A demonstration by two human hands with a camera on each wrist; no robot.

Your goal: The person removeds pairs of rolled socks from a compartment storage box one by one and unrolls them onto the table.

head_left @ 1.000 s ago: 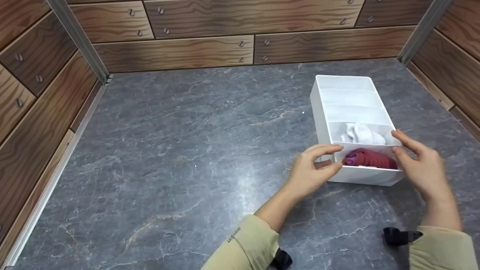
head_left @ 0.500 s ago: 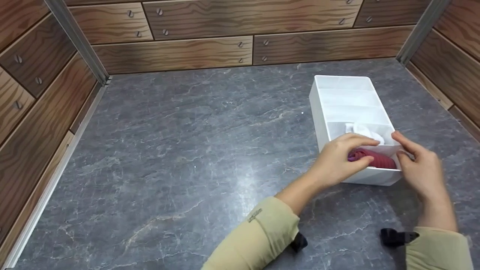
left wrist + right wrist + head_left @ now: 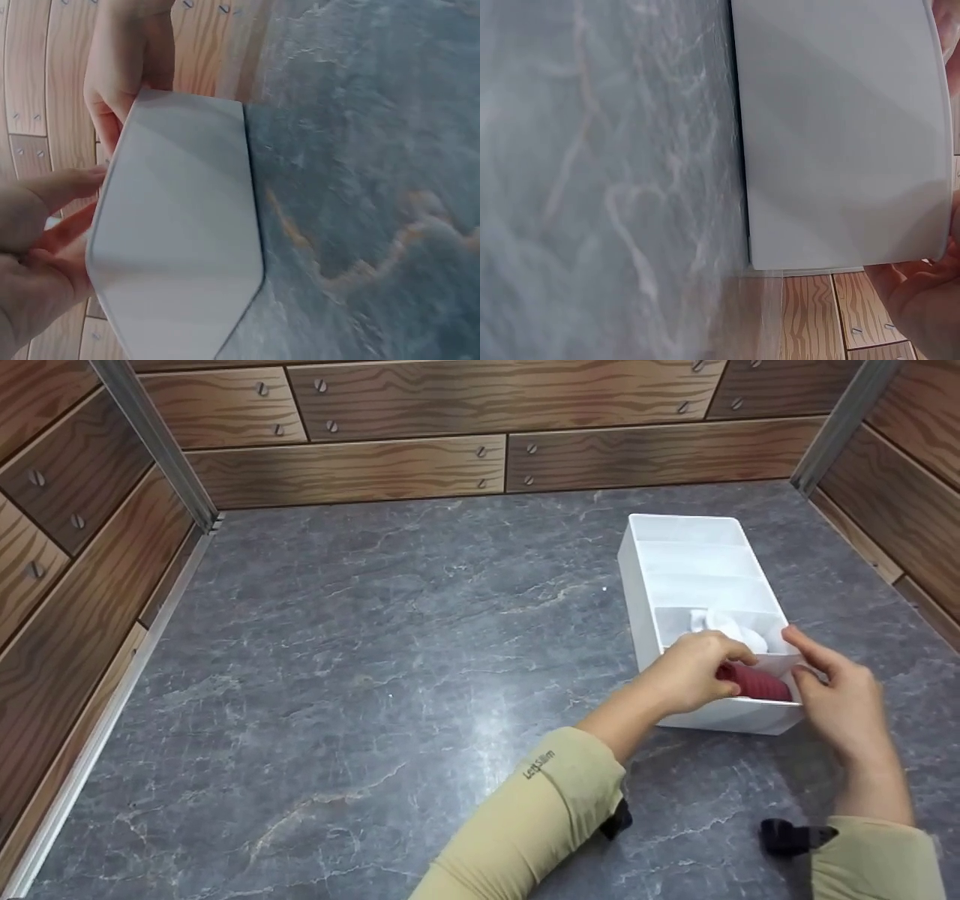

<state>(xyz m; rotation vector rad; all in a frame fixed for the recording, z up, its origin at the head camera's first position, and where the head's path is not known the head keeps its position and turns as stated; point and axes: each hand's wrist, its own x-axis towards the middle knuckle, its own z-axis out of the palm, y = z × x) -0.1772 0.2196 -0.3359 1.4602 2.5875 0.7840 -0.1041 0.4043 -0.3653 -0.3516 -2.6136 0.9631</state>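
Note:
A white divided box (image 3: 645,607) sits at the right of the dark marbled table. In its front compartment lies a dark red rolled cloth (image 3: 761,684). My left hand (image 3: 697,671) reaches over the near left corner, thumb and fingers around the roll's left end. At the right rim, my right hand (image 3: 847,697) holds the box's near corner, forefinger and thumb on the edge. A bunched white cloth (image 3: 739,634) fills part of the second compartment. The left wrist view shows the box's outer wall (image 3: 180,180), which hides the roll.
Wood-patterned panels (image 3: 345,472) enclose the table (image 3: 337,660) at the back and both sides. The box's back compartments (image 3: 697,559) hold nothing visible. Black wrist-camera mounts (image 3: 787,838) show at the sleeves.
My left hand has moved right from the box's left rim into the front compartment, and its fingers have closed around the red roll. My right hand stays at the right rim.

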